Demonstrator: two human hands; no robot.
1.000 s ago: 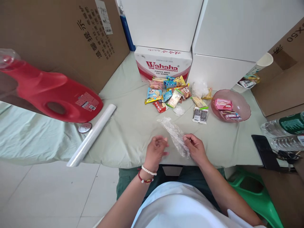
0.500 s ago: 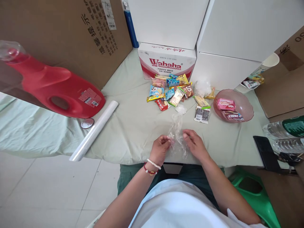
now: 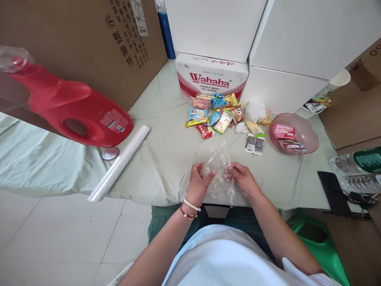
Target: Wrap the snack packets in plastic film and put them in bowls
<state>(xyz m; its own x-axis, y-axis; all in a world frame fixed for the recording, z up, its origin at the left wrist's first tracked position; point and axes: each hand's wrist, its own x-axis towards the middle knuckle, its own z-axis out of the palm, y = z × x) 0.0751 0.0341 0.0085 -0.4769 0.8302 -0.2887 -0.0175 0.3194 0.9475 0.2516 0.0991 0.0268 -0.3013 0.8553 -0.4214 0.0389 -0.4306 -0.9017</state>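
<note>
Both my hands hold a crumpled clear plastic bag [image 3: 219, 169] just above the near edge of the green-covered table [image 3: 166, 159]. My left hand [image 3: 199, 186] pinches the bag's left side, and my right hand [image 3: 242, 180] pinches its right side, so the bag is spread between them. Beyond the bag lies a pile of small wrapped snacks [image 3: 216, 113]. A pink glass bowl [image 3: 309, 131] with two snack packs in it stands to the right.
A red detergent jug [image 3: 68, 111] lies at the left beside a roll of clear film [image 3: 119, 163] and a small metal disc [image 3: 110, 153]. Cardboard and white boxes, one marked Wahaha [image 3: 210, 77], line the back. Water bottles [image 3: 354, 169] and a black phone [image 3: 333, 190] sit right.
My left hand came in and took hold of the bag, which one second ago hung from my right hand alone. Both hands now stretch it open between them.
</note>
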